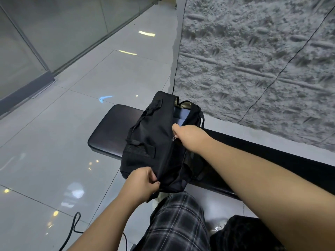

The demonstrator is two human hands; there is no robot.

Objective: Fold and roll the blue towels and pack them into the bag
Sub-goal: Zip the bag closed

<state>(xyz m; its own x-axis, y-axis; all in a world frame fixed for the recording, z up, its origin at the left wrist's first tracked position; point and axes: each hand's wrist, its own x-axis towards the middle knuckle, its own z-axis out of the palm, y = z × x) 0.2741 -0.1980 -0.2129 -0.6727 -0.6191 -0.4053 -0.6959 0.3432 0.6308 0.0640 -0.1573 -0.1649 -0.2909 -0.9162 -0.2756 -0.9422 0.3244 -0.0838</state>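
A black bag lies on a dark padded bench. Its far end gapes, and blue towel shows inside the opening. My right hand pinches the metal zipper pull about halfway along the bag's zip. My left hand grips the black fabric at the bag's near end, by the start of the zip. From that end up to the pull, the two edges of the zip lie together.
The bench runs back to the right along a rough grey stone wall. Glossy grey floor tiles spread to the left. My plaid-clad leg is in front, and a black cord lies on the floor.
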